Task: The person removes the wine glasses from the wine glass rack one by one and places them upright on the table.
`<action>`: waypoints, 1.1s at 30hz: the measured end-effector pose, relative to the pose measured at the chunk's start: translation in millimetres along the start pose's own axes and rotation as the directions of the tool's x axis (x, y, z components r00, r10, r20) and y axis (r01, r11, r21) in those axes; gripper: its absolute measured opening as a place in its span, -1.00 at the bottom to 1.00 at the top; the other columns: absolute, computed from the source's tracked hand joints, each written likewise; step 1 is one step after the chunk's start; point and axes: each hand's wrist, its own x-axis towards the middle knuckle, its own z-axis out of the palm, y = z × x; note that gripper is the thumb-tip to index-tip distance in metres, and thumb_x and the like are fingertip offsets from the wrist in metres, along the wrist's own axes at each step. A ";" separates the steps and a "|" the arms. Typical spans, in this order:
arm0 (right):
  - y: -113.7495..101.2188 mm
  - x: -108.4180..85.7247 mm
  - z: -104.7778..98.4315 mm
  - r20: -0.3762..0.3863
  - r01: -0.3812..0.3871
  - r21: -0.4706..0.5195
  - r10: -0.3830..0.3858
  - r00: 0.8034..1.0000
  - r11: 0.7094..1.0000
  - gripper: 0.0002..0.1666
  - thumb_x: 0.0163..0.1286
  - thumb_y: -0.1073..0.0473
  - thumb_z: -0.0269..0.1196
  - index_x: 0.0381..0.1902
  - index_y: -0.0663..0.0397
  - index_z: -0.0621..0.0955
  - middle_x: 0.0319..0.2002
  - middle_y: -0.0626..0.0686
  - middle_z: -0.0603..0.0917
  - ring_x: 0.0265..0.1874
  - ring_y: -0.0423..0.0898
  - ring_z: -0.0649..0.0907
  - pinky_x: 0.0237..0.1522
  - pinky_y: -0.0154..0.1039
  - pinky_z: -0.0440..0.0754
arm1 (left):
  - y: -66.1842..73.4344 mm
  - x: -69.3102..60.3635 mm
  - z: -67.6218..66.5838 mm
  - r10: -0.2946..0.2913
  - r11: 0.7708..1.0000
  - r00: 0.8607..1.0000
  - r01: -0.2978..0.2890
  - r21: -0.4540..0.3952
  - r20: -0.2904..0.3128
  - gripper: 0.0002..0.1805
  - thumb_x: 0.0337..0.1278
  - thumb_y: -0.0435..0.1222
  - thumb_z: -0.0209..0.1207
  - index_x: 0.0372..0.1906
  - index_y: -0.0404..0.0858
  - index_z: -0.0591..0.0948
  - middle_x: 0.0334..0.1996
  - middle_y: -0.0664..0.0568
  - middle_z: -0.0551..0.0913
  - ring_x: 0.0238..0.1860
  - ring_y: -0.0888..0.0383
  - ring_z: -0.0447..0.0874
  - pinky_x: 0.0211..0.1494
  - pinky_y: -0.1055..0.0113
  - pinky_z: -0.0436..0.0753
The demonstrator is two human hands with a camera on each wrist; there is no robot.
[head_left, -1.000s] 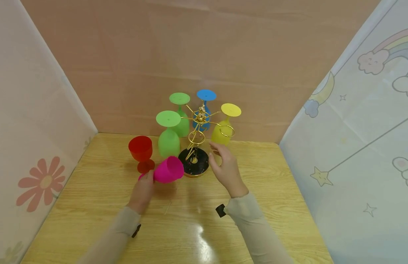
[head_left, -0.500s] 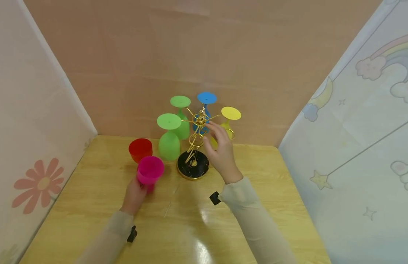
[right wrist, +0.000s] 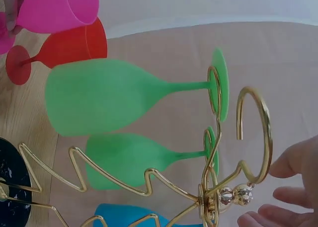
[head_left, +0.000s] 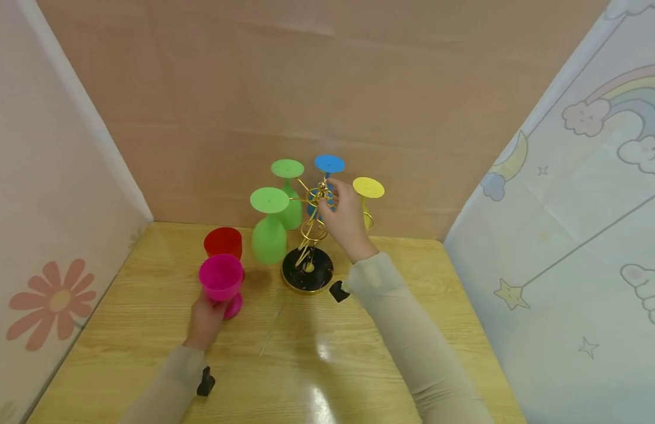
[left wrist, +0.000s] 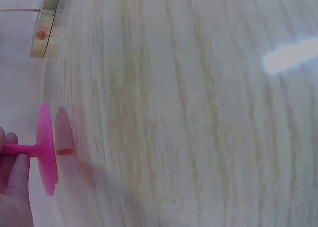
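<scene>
My left hand [head_left: 204,323] holds a magenta plastic goblet [head_left: 220,288] by its stem, bowl upward. In the left wrist view its foot [left wrist: 45,150] is close to the tabletop; contact cannot be told. Just behind it stands a red goblet [head_left: 223,241], partly hidden. My right hand [head_left: 346,221] is at the top of a gold wire goblet rack, its fingers apart around the shiny finial [right wrist: 241,194]. From the rack hang upside down two green goblets [right wrist: 99,98], a blue goblet [head_left: 329,164] and a yellow goblet [head_left: 368,187], the last partly behind my hand.
The rack's round black base [head_left: 307,268] stands on the wooden table [head_left: 380,353]. An unoccupied gold hook [right wrist: 263,127] shows in the right wrist view. A brown backdrop [head_left: 227,106] rises behind, with patterned side panels [head_left: 576,235] left and right.
The magenta goblet has turned from tilted to upright and moved left, in front of the red one. My right hand has risen from beside the rack's lower part to its top.
</scene>
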 end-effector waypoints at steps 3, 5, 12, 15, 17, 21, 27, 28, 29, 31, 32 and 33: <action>1.7 12.2 -1.2 -0.010 -0.057 -0.043 0.056 0.998 0.997 -0.43 0.45 0.27 0.21 0.36 0.36 0.44 0.25 0.31 0.52 0.18 0.21 0.57 0.20 -0.02 0.60 | -1.4 2.8 -2.2 -0.042 0.999 0.999 0.042 0.000 0.025 -0.69 0.30 -0.47 0.25 0.05 -0.48 0.47 -0.10 -0.37 0.67 0.01 -0.26 0.68 -0.03 0.47 0.59; 3.4 18.4 -1.2 -0.011 -0.084 -0.061 0.084 0.996 0.995 -0.43 0.43 0.25 0.26 0.34 0.35 0.47 0.25 0.29 0.56 0.15 0.18 0.60 0.18 -0.04 0.61 | -2.1 3.7 -3.9 -0.067 0.998 0.997 0.067 -0.005 0.041 -0.67 0.31 -0.46 0.25 0.08 -0.49 0.46 -0.05 -0.38 0.66 0.06 -0.26 0.66 -0.04 0.63 0.48; 3.2 30.1 2.4 -0.038 -0.175 -0.073 0.173 0.984 0.982 -0.45 0.42 0.05 0.35 0.22 0.28 0.56 0.09 0.24 0.67 0.03 0.11 0.70 0.05 -0.06 0.68 | -1.8 4.1 -4.4 -0.124 0.992 0.990 0.125 -0.021 0.069 -0.61 0.31 -0.43 0.26 0.13 -0.50 0.43 0.01 -0.39 0.64 0.10 -0.24 0.63 -0.05 0.71 0.39; 0.1 31.9 3.9 -0.066 -0.185 -0.080 0.180 0.981 0.979 -0.51 0.42 0.00 0.34 0.11 0.27 0.61 0.00 0.20 0.70 -0.03 0.07 0.73 -0.01 -0.08 0.70 | -1.8 4.3 -3.6 -0.134 0.990 0.988 0.137 -0.039 0.076 -0.59 0.31 -0.44 0.26 0.15 -0.51 0.43 0.03 -0.39 0.63 0.12 -0.24 0.61 -0.06 0.74 0.38; -2.2 32.3 4.9 -0.088 -0.188 -0.086 0.180 0.980 0.978 -0.58 0.43 0.02 0.34 0.03 0.26 0.64 -0.04 0.19 0.72 -0.06 0.05 0.73 -0.03 -0.09 0.71 | -2.2 3.9 -3.7 -0.126 0.990 0.989 0.130 -0.049 0.077 -0.59 0.30 -0.45 0.26 0.15 -0.52 0.42 0.03 -0.40 0.63 0.11 -0.25 0.61 -0.07 0.74 0.38; -5.4 32.4 6.8 -0.118 -0.191 -0.107 0.178 0.977 0.976 -0.67 0.44 0.08 0.33 -0.06 0.26 0.64 -0.09 0.18 0.74 -0.10 0.05 0.74 -0.09 -0.11 0.72 | -5.2 2.4 -4.8 -0.098 0.994 0.993 0.101 -0.036 0.069 -0.59 0.27 -0.46 0.28 0.12 -0.55 0.43 0.00 -0.42 0.63 0.07 -0.30 0.64 -0.08 0.69 0.42; -7.2 33.8 8.0 -0.119 -0.190 -0.117 0.176 0.977 0.975 -0.72 0.45 0.11 0.30 -0.11 0.25 0.63 -0.16 0.17 0.74 -0.21 0.04 0.74 -0.19 -0.13 0.72 | -8.2 3.3 -6.4 -0.122 0.992 0.989 0.125 -0.028 0.078 -0.55 0.31 -0.40 0.28 0.17 -0.52 0.41 0.05 -0.39 0.60 0.12 -0.26 0.60 0.08 0.41 0.54; -7.2 33.9 7.7 -0.120 -0.189 -0.116 0.175 0.977 0.975 -0.73 0.45 0.11 0.30 -0.12 0.25 0.63 -0.17 0.17 0.74 -0.22 0.04 0.74 -0.20 -0.13 0.72 | -8.3 3.7 -6.5 -0.128 0.991 0.988 0.131 -0.028 0.084 -0.54 0.32 -0.39 0.27 0.18 -0.52 0.40 0.06 -0.39 0.59 0.12 -0.26 0.59 0.12 0.32 0.55; -7.0 33.9 7.3 -0.122 -0.189 -0.115 0.175 0.977 0.975 -0.74 0.44 0.12 0.30 -0.13 0.25 0.64 -0.18 0.16 0.74 -0.23 0.04 0.74 -0.20 -0.13 0.72 | -7.8 4.0 -6.8 -0.133 0.990 0.987 0.136 -0.026 0.090 -0.54 0.33 -0.38 0.27 0.19 -0.52 0.40 0.07 -0.39 0.59 0.13 -0.26 0.58 0.14 0.23 0.56; -6.3 33.8 6.6 -0.126 -0.191 -0.115 0.176 0.976 0.975 -0.74 0.43 0.11 0.31 -0.14 0.23 0.64 -0.18 0.15 0.74 -0.23 0.03 0.73 -0.19 -0.13 0.72 | -6.8 4.4 -7.5 -0.137 0.990 0.985 0.140 -0.023 0.103 -0.54 0.33 -0.37 0.27 0.18 -0.51 0.41 0.06 -0.38 0.59 0.12 -0.25 0.58 0.16 0.11 0.57; -6.1 33.5 6.2 -0.127 -0.194 -0.113 0.180 0.976 0.974 -0.74 0.43 0.10 0.31 -0.15 0.22 0.64 -0.18 0.14 0.73 -0.23 0.02 0.73 -0.19 -0.13 0.71 | -6.2 4.5 -8.0 -0.139 0.990 0.984 0.142 -0.021 0.111 -0.55 0.33 -0.37 0.27 0.17 -0.51 0.41 0.06 -0.37 0.59 0.11 -0.25 0.58 0.16 0.10 0.57; -5.7 33.3 5.8 -0.126 -0.197 -0.113 0.183 0.975 0.974 -0.75 0.43 0.10 0.31 -0.15 0.22 0.65 -0.18 0.14 0.73 -0.22 0.02 0.72 -0.18 -0.12 0.71 | -6.1 4.7 -8.4 -0.140 0.989 0.983 0.144 -0.020 0.118 -0.56 0.33 -0.36 0.27 0.17 -0.50 0.42 0.06 -0.37 0.59 0.11 -0.24 0.58 0.16 0.11 0.57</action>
